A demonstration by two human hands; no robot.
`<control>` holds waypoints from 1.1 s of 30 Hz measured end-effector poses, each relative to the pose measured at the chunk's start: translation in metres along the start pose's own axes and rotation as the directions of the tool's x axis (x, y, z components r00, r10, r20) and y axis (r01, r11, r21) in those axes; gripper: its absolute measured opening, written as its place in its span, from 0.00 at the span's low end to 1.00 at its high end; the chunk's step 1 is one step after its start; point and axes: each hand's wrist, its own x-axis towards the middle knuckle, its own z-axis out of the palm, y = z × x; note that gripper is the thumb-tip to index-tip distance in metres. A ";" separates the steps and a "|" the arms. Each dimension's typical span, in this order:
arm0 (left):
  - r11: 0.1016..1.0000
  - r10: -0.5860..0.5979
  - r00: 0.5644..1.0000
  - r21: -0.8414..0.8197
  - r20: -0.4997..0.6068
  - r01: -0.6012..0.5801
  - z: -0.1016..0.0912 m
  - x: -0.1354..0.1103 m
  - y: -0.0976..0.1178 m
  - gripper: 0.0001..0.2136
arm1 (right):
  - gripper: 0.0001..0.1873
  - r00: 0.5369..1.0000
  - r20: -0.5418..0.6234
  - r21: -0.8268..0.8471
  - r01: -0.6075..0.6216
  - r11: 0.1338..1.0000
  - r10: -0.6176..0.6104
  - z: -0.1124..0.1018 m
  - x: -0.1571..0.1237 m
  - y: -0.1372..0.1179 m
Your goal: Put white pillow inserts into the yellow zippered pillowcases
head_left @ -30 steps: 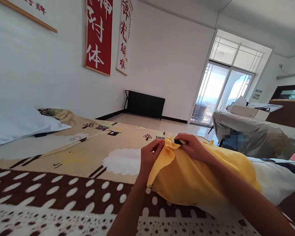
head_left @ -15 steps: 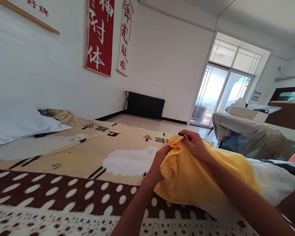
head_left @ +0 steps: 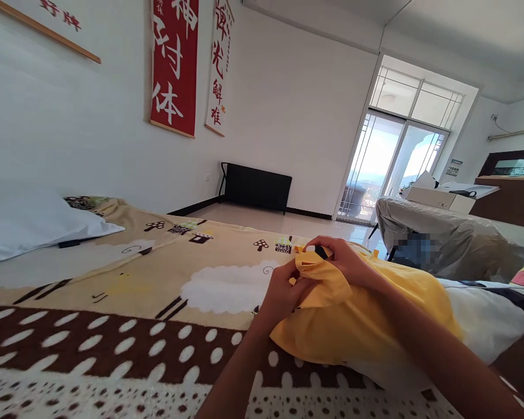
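Note:
A plump yellow fabric cover (head_left: 402, 297), shading into white and black at the right, lies across the bed. At its near-left end the cloth is bunched and partly folded over. My left hand (head_left: 283, 291) is closed on that gathered edge, with thumb and fingers pinching the cloth. Just above and to the right, my right hand (head_left: 343, 259) has its fingers bent over the same end, gripping it. A small black patch (head_left: 321, 252) shows between the right fingers; what it is I cannot make out. Beneath lies a beige blanket (head_left: 157, 256) printed with sheep and mushrooms.
A white pillow (head_left: 39, 224) lies at the left, against the wall. Beyond the bed, a black folded panel on legs (head_left: 257, 186) stands by the wall. To the right is a plastic-covered piece of furniture (head_left: 441, 227) with an open white box (head_left: 445, 198) on top.
The bunched yellow edge has been turned over, so a flap now lies to the right across the cover. Both hands have shifted slightly while keeping hold of the cloth.

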 end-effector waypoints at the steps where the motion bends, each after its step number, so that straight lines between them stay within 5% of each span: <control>1: 1.000 -0.009 1.000 -0.018 0.015 0.009 -0.003 0.000 0.001 0.11 | 0.11 1.000 -0.001 -0.005 0.003 1.000 -0.003 -0.002 0.000 -0.001; 11: 0.993 0.038 0.986 -0.119 0.160 -0.019 -0.037 0.000 0.004 0.18 | 0.07 0.999 0.039 0.051 -0.018 0.999 0.016 -0.007 0.004 -0.002; 14: 0.969 0.062 0.995 -0.243 0.074 -0.043 -0.045 0.001 0.005 0.21 | 0.10 0.996 -0.020 0.031 -0.087 0.996 0.088 -0.005 0.005 -0.004; 18: 0.908 0.147 0.982 -0.378 -0.117 -0.181 -0.053 0.003 0.010 0.19 | 0.07 0.987 0.014 0.224 -0.156 0.962 0.157 -0.005 0.005 -0.004; 20: 0.927 0.166 0.980 -0.322 -0.109 -0.193 -0.054 0.004 0.014 0.13 | 0.07 0.981 -0.006 0.323 -0.180 0.929 0.192 -0.005 0.005 -0.003; 26: 0.998 0.019 0.971 -0.055 0.237 -0.006 -0.040 0.003 0.022 0.11 | 0.09 0.976 -0.053 0.397 -0.172 0.902 0.210 -0.006 0.007 -0.002; 33: 0.952 0.068 0.993 -0.303 0.098 -0.036 -0.032 0.004 0.007 0.09 | 0.09 0.992 0.083 0.286 -0.115 0.951 0.095 -0.009 0.003 -0.006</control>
